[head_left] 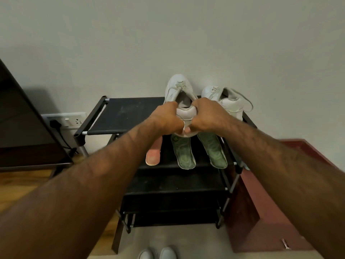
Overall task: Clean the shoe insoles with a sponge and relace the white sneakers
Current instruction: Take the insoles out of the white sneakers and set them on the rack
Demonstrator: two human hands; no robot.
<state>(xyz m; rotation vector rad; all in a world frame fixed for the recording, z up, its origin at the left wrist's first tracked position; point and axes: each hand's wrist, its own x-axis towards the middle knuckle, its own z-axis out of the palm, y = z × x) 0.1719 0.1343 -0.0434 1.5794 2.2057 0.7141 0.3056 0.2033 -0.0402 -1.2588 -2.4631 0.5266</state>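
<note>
Green insoles (183,154) on rack shelf (167,156), sneaker (179,86) above

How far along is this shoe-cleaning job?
Done: the insoles are out, lying on the rack's second shelf beside a pink pad, perhaps the sponge. Whether they are clean I cannot tell. In hand: the left hand and right hand grip one sneaker by its heel. Left: insoles back in, and lacing; the other sneaker's lace hangs loose.
</note>
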